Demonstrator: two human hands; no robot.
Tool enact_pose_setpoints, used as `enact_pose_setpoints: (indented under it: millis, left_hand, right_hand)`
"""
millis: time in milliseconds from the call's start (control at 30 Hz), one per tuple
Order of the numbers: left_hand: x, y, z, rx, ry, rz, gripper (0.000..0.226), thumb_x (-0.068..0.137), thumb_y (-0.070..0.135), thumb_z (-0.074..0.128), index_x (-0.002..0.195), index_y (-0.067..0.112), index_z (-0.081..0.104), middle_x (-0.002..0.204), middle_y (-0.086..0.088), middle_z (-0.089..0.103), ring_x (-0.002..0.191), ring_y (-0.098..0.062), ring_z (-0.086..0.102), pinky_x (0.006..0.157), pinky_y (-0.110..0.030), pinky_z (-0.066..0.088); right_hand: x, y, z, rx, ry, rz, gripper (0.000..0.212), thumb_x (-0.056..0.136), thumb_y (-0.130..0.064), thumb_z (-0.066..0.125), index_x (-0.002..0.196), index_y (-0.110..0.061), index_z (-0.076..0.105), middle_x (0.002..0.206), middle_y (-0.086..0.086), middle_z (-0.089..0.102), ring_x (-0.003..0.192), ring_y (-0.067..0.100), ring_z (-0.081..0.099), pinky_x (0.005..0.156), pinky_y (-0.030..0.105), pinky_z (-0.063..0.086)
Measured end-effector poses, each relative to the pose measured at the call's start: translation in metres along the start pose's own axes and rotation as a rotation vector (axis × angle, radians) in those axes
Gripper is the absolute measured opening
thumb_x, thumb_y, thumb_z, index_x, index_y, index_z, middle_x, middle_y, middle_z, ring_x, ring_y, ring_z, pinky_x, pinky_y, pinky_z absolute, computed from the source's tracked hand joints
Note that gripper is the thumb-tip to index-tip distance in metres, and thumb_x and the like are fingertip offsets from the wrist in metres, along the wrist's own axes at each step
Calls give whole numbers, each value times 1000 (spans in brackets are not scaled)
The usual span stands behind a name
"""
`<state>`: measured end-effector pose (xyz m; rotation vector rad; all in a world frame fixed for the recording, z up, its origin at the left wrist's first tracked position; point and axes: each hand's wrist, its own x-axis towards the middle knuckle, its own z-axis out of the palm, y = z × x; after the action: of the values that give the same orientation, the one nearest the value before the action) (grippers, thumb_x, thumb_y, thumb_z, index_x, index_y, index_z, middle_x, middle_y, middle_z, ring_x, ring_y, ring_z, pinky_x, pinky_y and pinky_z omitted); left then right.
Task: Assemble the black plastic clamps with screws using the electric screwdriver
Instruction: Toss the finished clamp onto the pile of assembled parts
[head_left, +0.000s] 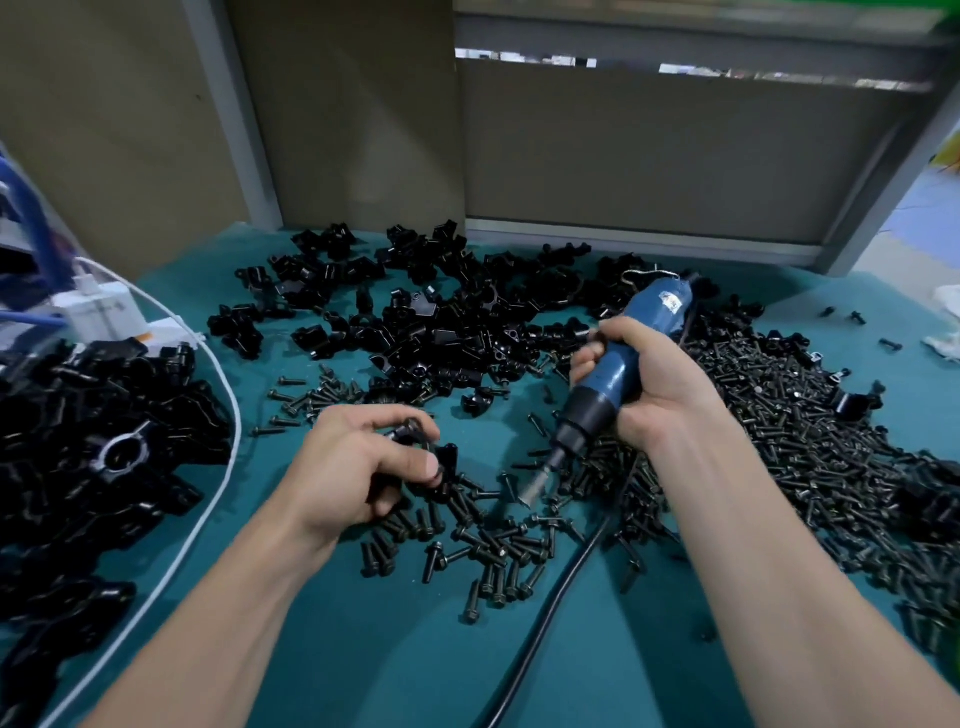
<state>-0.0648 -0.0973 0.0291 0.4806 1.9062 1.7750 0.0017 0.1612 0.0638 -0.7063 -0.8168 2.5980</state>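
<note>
The left hand (363, 457) pinches a clamp (418, 441) between thumb and curled fingers, over loose screws (493, 540) near the middle of the table (363, 649). The right hand (649, 384) wraps round the screwdriver (613, 364), whose bit slants down-left, near the clamp but apart from it.

I am looking at a small assembly station in a workshop or factory. A teal mat (363, 649) is covering the bench. Black plastic clamps (415, 322) are lying heaped in bulk at twelve o'clock, with a second heap (93, 441) at nine o'clock. Loose black screws (805, 431) are spreading in a thick drift at three o'clock. The right hand (660, 384) is gripping a corded blue electric screwdriver (618, 358), with its black cable (550, 608) trailing toward six o'clock. The left hand (358, 462) is pinching one clamp (415, 441). Plain beige partition panels (675, 156) in grey frames are closing off the back from ten to two o'clock. A white power strip (104, 312) is sitting at ten o'clock.
</note>
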Motion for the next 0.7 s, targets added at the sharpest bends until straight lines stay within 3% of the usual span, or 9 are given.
enact_pose_setpoints:
  millis: [167,267,333,433,500,533,600,667,700]
  left_hand:
    - [7,-5,8,-126,314,95,24,99,17,65,84,28,80,96,-15,77,45,-14,49,37,-18,33]
    - [9,-13,11,-50,426,144,23,102,32,62,87,39,78,95,16,75,49,-9,53,46,-23,44]
    - [6,-16,14,11,461,195,19,101,39,62,89,47,75,88,31,71,59,0,59,61,-33,54]
    - [-4,-9,19,51,469,300,19,95,46,62,84,57,72,88,30,72,83,9,66,73,-21,54]
    - [-10,-1,18,-32,489,375,16,91,47,64,82,55,75,83,20,75,73,-1,66,65,-28,57]
    - [-13,6,16,-99,504,407,15,89,46,64,81,49,76,79,14,74,67,-8,63,61,-39,55]
    - [-22,25,10,-241,577,443,15,86,39,65,80,39,78,75,11,73,65,-10,61,57,-39,52]
    - [-28,43,-3,-380,701,394,14,80,33,64,76,33,77,76,14,74,72,-7,66,67,-32,54]
    - [-32,49,-11,-425,755,349,14,77,35,62,74,32,75,75,13,73,74,-10,67,72,-39,57]
  right_hand:
    - [-6,18,6,-524,22,22,26,95,-6,61,118,-4,51,99,19,59,75,31,67,65,42,63]
    - [-6,43,13,-1286,194,-206,46,95,-31,66,133,-12,48,99,4,63,80,22,64,62,35,52]
    - [-8,56,19,-1627,301,-334,57,95,-46,61,140,-17,42,89,0,58,73,20,56,57,33,40]
    - [-21,67,37,-1972,484,-352,56,96,-59,54,128,-13,51,93,6,59,80,30,59,66,36,40]
    - [-38,77,51,-2241,570,-585,52,98,-63,48,116,-17,61,83,2,60,80,30,62,63,33,36]
    - [-50,85,59,-2253,518,-788,46,100,-62,47,111,-21,65,75,0,61,75,29,61,59,33,34]
    - [-75,104,78,-2024,117,-979,23,100,-47,54,108,-30,68,79,-4,72,76,25,67,59,37,45]
    - [-93,125,102,-1557,-263,-730,19,98,-27,61,113,-38,68,89,-7,77,81,17,73,70,40,59]
    - [-99,135,114,-1316,-358,-569,25,99,-20,61,113,-38,68,90,-6,78,82,18,74,72,39,60]
